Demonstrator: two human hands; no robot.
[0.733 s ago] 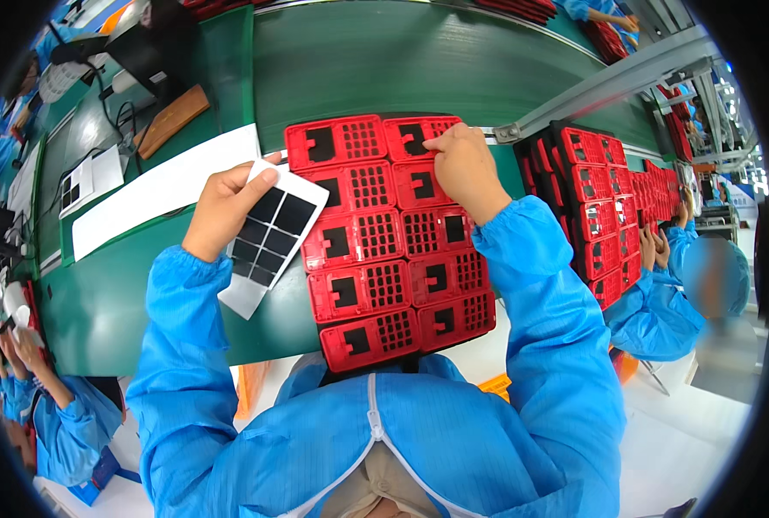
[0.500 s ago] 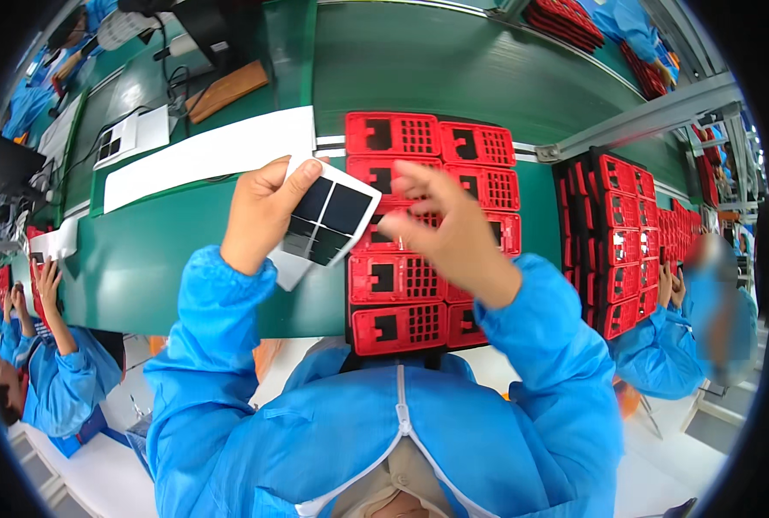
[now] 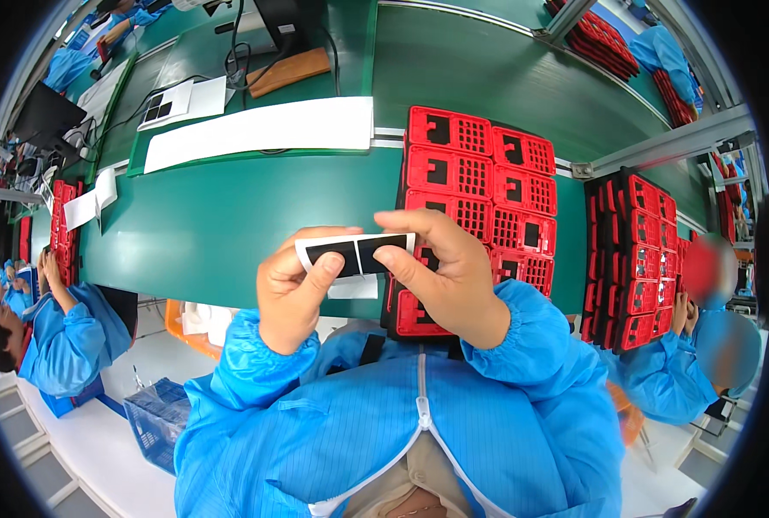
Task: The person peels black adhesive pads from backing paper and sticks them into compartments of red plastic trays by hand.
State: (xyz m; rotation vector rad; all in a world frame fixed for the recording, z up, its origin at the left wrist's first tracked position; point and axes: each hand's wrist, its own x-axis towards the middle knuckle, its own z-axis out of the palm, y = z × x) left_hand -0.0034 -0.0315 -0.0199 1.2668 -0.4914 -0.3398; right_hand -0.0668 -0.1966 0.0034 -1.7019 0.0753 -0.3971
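Between my two hands is a white backing sheet [image 3: 358, 244] carrying black rectangular stickers, tilted so that two black pieces face me. My left hand [image 3: 298, 281] pinches its left end, thumb on the front. My right hand [image 3: 443, 274] grips the right end with the thumb over a black piece and the fingers behind. A paler part of the sheet hangs below the black pieces. Just right of and beneath my right hand lie red plastic frames [image 3: 449, 168], set in two columns on a black tray; my hand covers some of them.
A long white paper strip [image 3: 263, 134] lies on the green table [image 3: 186, 220]. Behind it are a brown wooden piece [image 3: 289, 72] and cables. Stacked red frames on black trays [image 3: 639, 259] stand at right. Co-workers in blue sleeves sit on both sides. An orange bin [image 3: 186, 328] is below the table edge.
My right hand has come to the sheet and taken hold of its right end. The sheet has tipped from facing up to a steeper angle. The view has shifted left.
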